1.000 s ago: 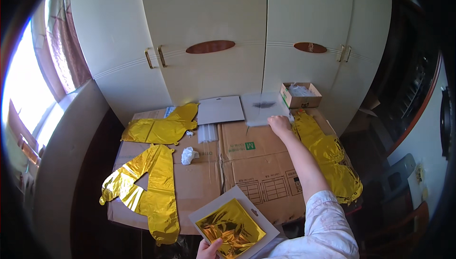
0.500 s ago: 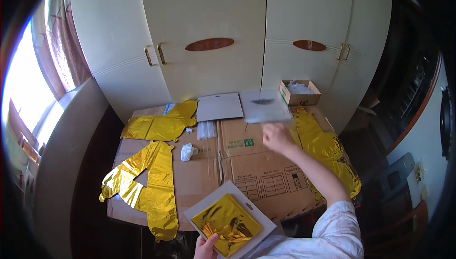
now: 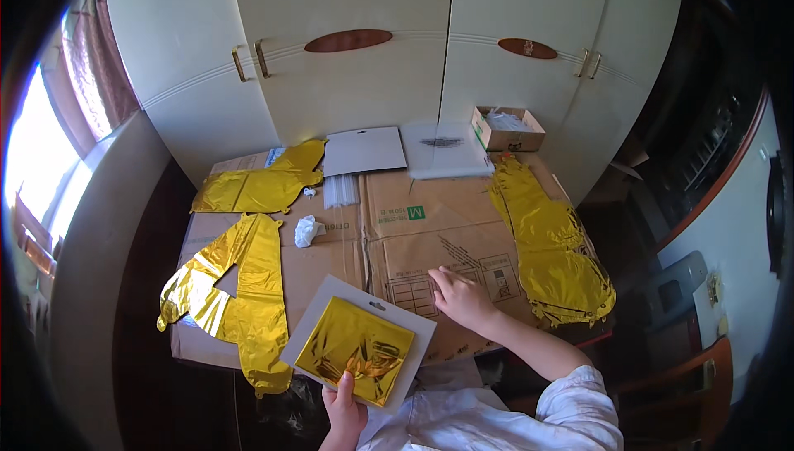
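Observation:
My left hand (image 3: 344,408) grips the lower edge of a pale card (image 3: 424,329) with a hang hole, its thumb on top. Against the card's front lies a folded gold foil balloon (image 3: 356,343), with some orange-looking creases or strips near my thumb. Above the cardboard, my right hand (image 3: 465,300) has its fingers closed at what appears to be a thin clear plastic bag (image 3: 465,254). Slanted dark print shows on the bag; its edges are hard to make out. A stack of clear bags (image 3: 451,157) with dark print lies at the far side.
Flattened cardboard (image 3: 331,261) covers the table. Unfolded gold foil balloons lie at left (image 3: 260,277) and right (image 3: 554,244). Pale cards (image 3: 364,151), clear straws (image 3: 340,191), crumpled white paper (image 3: 308,231) and a small box (image 3: 511,130) of white items sit around. A cabinet (image 3: 347,87) stands behind.
My right hand has come back from the clear bag stack toward the card, and slanted print now shows beside its fingers. My left hand still holds the card, slightly farther left and higher in view.

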`<state>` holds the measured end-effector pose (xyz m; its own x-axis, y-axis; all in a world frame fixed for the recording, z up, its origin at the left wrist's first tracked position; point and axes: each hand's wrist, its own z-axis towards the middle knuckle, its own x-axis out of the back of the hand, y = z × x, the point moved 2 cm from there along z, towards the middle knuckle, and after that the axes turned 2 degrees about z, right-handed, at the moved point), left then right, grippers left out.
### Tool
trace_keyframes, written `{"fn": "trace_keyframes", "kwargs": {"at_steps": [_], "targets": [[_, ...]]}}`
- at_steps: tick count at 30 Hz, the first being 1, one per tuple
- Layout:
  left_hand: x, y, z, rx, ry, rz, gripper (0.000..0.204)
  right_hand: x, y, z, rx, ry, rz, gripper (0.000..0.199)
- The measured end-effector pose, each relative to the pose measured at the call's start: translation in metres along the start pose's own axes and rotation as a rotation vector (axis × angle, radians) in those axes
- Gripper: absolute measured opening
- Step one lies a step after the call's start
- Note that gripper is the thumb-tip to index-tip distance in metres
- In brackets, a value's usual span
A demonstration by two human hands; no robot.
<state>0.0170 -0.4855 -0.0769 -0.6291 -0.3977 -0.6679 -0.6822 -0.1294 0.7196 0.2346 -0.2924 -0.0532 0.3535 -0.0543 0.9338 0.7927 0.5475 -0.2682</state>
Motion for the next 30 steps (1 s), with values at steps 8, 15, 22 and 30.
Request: {"fn": "trace_keyframes", "kwargs": {"at_steps": [8, 15, 22, 30], "targets": [[-0.015, -0.01, 0.001, -0.031, 0.009, 0.015, 0.021, 0.01, -0.006, -0.006, 0.149, 0.186, 0.208, 0.01], [-0.008, -0.021, 0.001, -0.031, 0.01, 0.067, 0.019, 0.008, -0.007, -0.005, 0.002, 0.136, 0.431, 0.007], [-0.001, -0.022, 0.002, -0.024, 0.046, 0.082, 0.019, 0.007, 0.002, 0.006, -0.205, -0.168, 0.738, 0.011], [0.006, -0.034, -0.005, 0.047, -0.048, 0.199, 0.02, 0.015, -0.02, 0.005, -0.095, -0.009, 0.536, 0.009]]}}
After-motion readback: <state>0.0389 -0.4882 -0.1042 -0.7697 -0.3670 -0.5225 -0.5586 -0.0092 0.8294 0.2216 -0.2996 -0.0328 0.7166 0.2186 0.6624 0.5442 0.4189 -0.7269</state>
